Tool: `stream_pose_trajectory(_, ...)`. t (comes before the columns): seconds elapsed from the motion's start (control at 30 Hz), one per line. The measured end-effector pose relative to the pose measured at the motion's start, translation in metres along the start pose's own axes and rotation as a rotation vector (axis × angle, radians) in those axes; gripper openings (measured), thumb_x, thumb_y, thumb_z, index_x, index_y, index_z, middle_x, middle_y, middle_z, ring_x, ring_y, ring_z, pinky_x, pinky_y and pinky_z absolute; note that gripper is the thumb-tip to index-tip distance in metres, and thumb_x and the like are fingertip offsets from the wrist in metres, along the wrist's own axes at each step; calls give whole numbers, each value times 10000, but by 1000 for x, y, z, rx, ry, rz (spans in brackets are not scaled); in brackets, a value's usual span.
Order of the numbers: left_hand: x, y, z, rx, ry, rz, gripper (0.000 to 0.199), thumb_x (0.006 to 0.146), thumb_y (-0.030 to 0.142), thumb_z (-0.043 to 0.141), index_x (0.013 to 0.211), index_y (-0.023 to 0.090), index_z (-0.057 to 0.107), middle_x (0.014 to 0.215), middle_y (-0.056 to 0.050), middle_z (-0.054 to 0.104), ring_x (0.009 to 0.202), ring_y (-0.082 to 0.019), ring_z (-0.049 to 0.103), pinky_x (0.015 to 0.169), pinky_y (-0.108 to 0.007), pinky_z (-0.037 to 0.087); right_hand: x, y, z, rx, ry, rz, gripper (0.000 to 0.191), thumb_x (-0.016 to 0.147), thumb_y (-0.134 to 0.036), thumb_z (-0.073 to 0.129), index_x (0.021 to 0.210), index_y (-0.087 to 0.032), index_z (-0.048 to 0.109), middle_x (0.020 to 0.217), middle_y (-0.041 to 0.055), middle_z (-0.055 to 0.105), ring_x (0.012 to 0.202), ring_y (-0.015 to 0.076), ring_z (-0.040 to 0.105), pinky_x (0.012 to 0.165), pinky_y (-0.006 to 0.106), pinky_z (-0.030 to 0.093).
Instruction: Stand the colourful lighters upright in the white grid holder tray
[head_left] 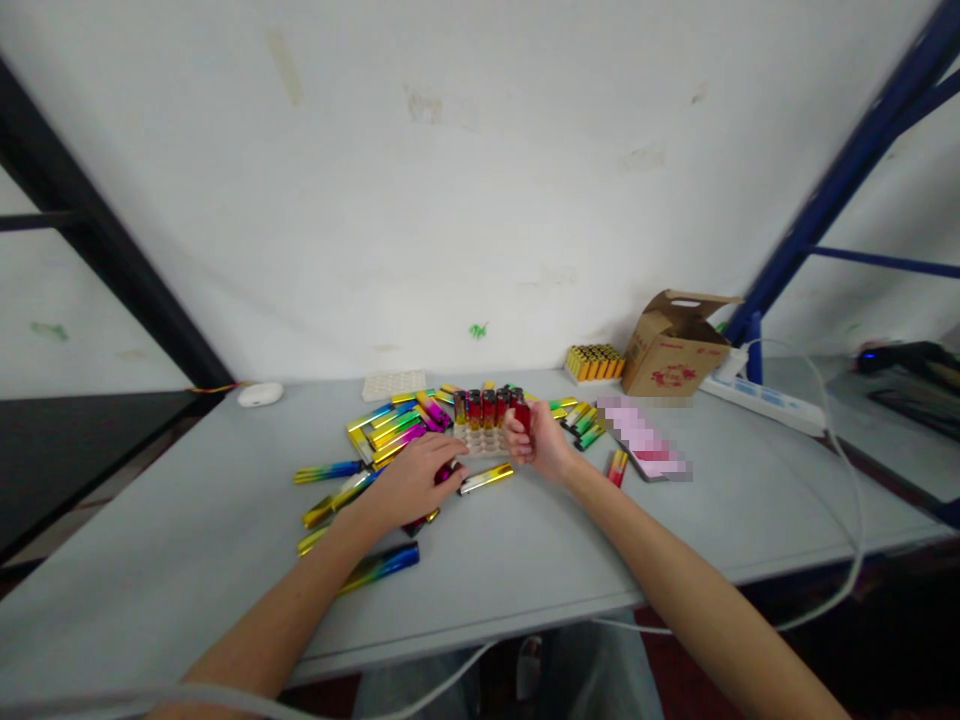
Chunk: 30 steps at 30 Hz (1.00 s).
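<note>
My right hand (541,440) is closed around a shiny red tube (523,418), held upright at the right side of a pale tray with round holes (480,440). Several dark-topped red and gold tubes (489,408) stand along the tray's back. Low over the table, my left hand (420,470) curls its thumb and fingers about a dark magenta tube (447,472), partly hidden by the hand. A silver and gold tube (486,479) lies between my hands. Many shiny gold, green, blue and magenta tubes (390,428) are heaped behind and around my left hand.
At the back right, a tray of upright yellow tubes (595,362) stands beside an open cardboard box (675,345). A phone (643,440) and power strip (765,402) lie on the right. Another pale tray (394,385) and a white case (260,394) are near the wall.
</note>
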<state>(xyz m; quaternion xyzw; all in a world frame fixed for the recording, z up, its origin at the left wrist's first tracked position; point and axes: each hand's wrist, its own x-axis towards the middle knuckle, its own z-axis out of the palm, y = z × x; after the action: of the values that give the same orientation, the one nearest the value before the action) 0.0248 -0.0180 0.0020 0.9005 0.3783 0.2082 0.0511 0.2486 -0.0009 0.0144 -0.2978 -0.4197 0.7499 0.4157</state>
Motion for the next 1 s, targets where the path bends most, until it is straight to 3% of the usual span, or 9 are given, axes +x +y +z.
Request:
stream_pose_trajectory(0.67, 1, 0, 0, 8, -21, -19, 305, 901, 304, 531, 1127, 143, 657, 1181, -136, 664, 1123, -265, 590, 1017, -431, 444, 0, 4, -1, 42, -36, -1, 374, 811, -533, 380, 623, -211, 347, 496, -85, 240, 407, 66, 149, 379, 182, 145)
stream_pose_trajectory(0.8, 0, 1, 0, 4, -33, -29, 316, 908, 313, 519, 1137, 139, 653, 1184, -136, 663, 1119, -263, 591, 1009, -425, 450, -1, 2, 1, 71, -43, -33, 390, 793, -589, 417, 730, -204, 437, 511, -79, 315, 398, 66, 219, 381, 176, 158)
stream_pose_trajectory(1.0, 0, 1, 0, -2, -27, -38, 326, 911, 322, 515, 1145, 139, 649, 1184, -133, 664, 1112, -260, 595, 998, -420, 460, -5, -2, 6, 80, -36, -128, 221, 785, -415, 513, 867, -214, 473, 629, -47, 482, 443, 89, 394, 383, 181, 259)
